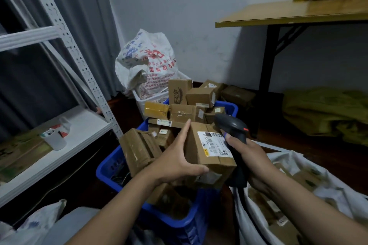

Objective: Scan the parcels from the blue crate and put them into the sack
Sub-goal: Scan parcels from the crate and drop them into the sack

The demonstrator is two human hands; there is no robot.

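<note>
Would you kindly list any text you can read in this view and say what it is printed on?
"1098" then blurred digits: label on the held parcel.
Red and blue print on the far white bag: too blurred.
Brown print on the upright box: unreadable.
Other parcel labels: too small.

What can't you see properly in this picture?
All in the head view:
- Label on the held parcel: print too small to read.
- Scanner handle: wrapped by the right hand.
- Blue crate floor: buried under parcels.
- Sack: cut off by the right and bottom edges.
</note>
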